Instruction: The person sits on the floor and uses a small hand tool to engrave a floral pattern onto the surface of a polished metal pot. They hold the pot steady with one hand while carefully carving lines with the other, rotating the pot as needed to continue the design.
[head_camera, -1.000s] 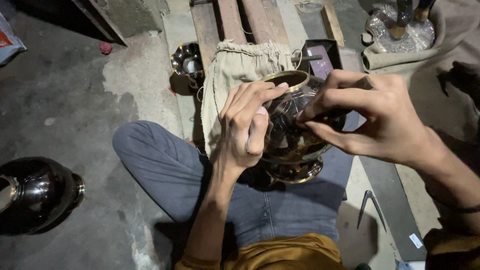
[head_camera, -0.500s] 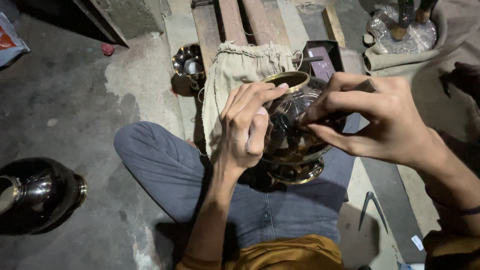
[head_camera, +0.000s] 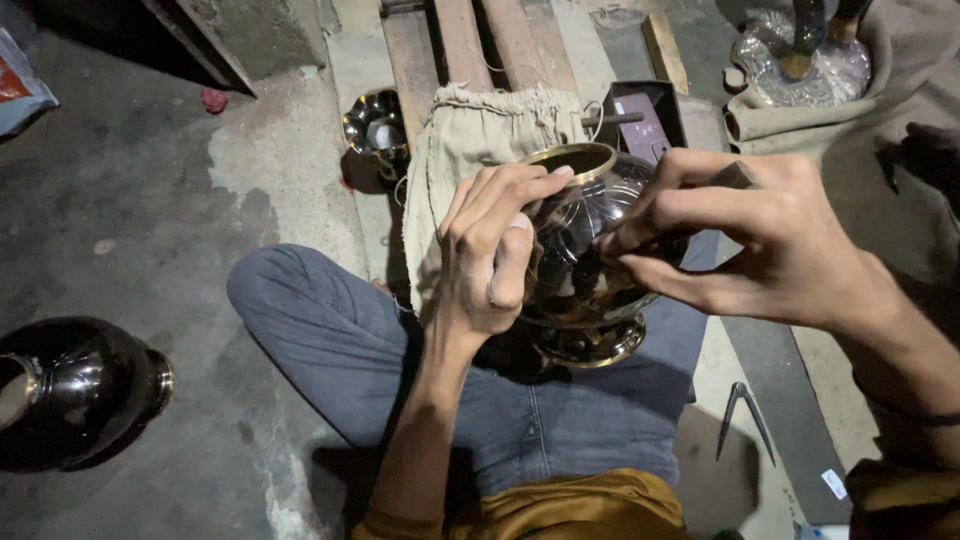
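Little has shifted since the earlier frames: right hand's fingers sit slightly lower across the pot's belly, left hand keeps its place.

Item 1. Brass pot (head_camera: 585, 265), dark polished, round-bellied, gold rim and gold foot ring. Held tilted over the seated person's lap, mouth toward the cloth bag, foot toward the knee.

Item 2. Left hand (head_camera: 490, 250), curled against the near side of the pot, fingers bent over its shoulder up to the rim; gripping it.

Item 3. Right hand (head_camera: 760, 240), thumb and forefinger pinched together on the pot's far side, closed on a small tool whose end shows behind the knuckles; kind of tool cannot be told.

Item 4. Grey trouser leg (head_camera: 330, 340), folded on the concrete floor (head_camera: 120, 200), under the pot.

Item 5. Beige cloth bag (head_camera: 475, 150), drawstring top, lying on wooden planks (head_camera: 450, 40) just behind the pot.

Item 6. Small shiny scalloped bowl (head_camera: 375, 130), left of the bag.

Item 7. Dark open box (head_camera: 650, 115), right of the bag.

Item 8. Large dark glossy vessel (head_camera: 75, 390), on its side, far left, well apart.

Item 9. Metal dividers (head_camera: 742, 415), on the floor near the right forearm.
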